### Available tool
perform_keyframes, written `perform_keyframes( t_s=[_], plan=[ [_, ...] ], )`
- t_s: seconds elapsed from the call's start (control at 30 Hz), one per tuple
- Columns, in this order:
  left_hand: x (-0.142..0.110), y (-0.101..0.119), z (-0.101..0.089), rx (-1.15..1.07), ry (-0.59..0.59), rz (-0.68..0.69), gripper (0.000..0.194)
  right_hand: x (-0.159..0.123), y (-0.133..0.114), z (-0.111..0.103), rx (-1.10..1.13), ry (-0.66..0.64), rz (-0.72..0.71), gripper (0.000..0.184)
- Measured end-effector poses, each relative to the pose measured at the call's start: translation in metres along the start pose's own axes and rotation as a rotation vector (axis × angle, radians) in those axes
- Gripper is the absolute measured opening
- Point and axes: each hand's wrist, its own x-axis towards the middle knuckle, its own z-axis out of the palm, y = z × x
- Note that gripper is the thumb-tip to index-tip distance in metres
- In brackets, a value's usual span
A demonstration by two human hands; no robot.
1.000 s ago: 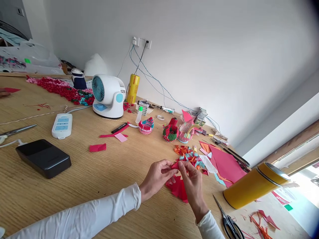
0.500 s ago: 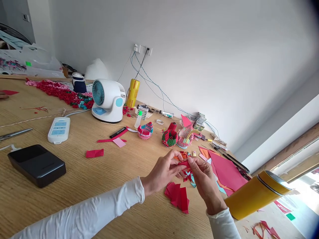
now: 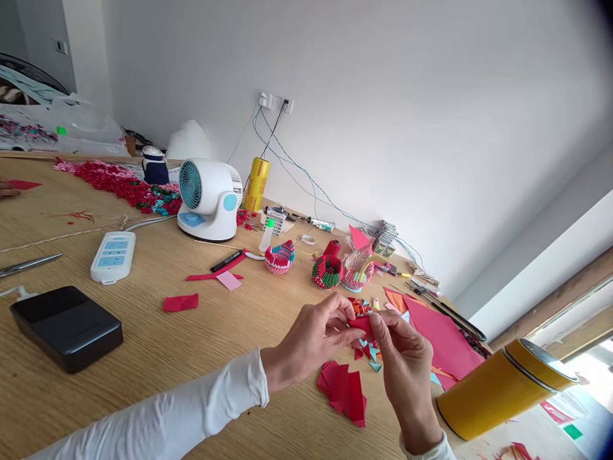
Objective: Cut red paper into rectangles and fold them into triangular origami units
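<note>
Between my two hands is a small piece of red paper (image 3: 363,324), pinched from both sides above the table. My left hand (image 3: 313,338) grips its left end with thumb and fingers. On the right end, the thumb of my right hand (image 3: 405,351) presses against the fingers; parts of the paper are hidden behind them. Below lies a loose pile of red paper pieces (image 3: 342,393). Just behind my hands are small folded paper pieces (image 3: 373,351) in orange, blue and red. Farther back stand folded-paper figures, among them a green and red one (image 3: 327,273) and a pink and blue one (image 3: 279,259).
A yellow bottle (image 3: 502,390) stands close to my right hand, by large red sheets (image 3: 445,338). To the left are a power bank (image 3: 67,329), a power strip (image 3: 113,257), a white fan (image 3: 211,198) and a red strip (image 3: 181,303). Another person's hand (image 3: 7,190) shows at the far left.
The view has shifted slightly. Both hands still hold the red paper, with a little more of its face showing between them; the right fingers have moved slightly apart from the left.
</note>
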Motion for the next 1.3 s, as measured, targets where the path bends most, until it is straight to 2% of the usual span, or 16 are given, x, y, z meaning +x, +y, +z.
perform_keyframes(
  t_s=[0.2, 0.33, 0.53, 0.63, 0.67, 0.73, 0.87, 1.13, 1.3],
  plan=[
    [0.004, -0.005, 0.001, -0.169, 0.067, -0.029, 0.032, -0.004, -0.006, 0.006, -0.099, 0.04, -0.151, 0.013],
    [0.004, -0.003, 0.0, -0.222, 0.026, -0.055, 0.027, -0.004, -0.011, 0.005, -0.12, 0.043, -0.148, 0.015],
    [0.001, 0.009, -0.001, -0.152, 0.046, 0.007, 0.024, 0.0, -0.016, -0.002, -0.141, -0.015, -0.18, 0.018],
    [0.001, 0.014, -0.002, -0.155, 0.03, -0.01, 0.026, 0.0, -0.017, -0.007, -0.103, -0.052, -0.146, 0.006],
    [0.0, 0.015, -0.002, -0.142, 0.028, -0.006, 0.026, 0.0, -0.018, -0.009, -0.085, -0.072, -0.131, 0.003],
    [0.0, 0.019, -0.003, -0.09, 0.026, 0.007, 0.026, -0.001, -0.02, -0.013, -0.076, -0.139, -0.126, 0.01],
    [-0.001, 0.025, -0.004, 0.04, 0.01, 0.04, 0.021, 0.0, -0.025, -0.023, -0.187, -0.276, -0.198, 0.013],
    [-0.005, 0.034, -0.005, 0.316, -0.035, 0.14, 0.014, 0.003, -0.047, -0.034, -0.405, -0.42, -0.274, 0.016],
    [-0.006, 0.037, -0.006, 0.379, -0.07, 0.214, 0.007, 0.002, -0.055, -0.037, -0.503, -0.448, -0.273, 0.013]
  ],
)
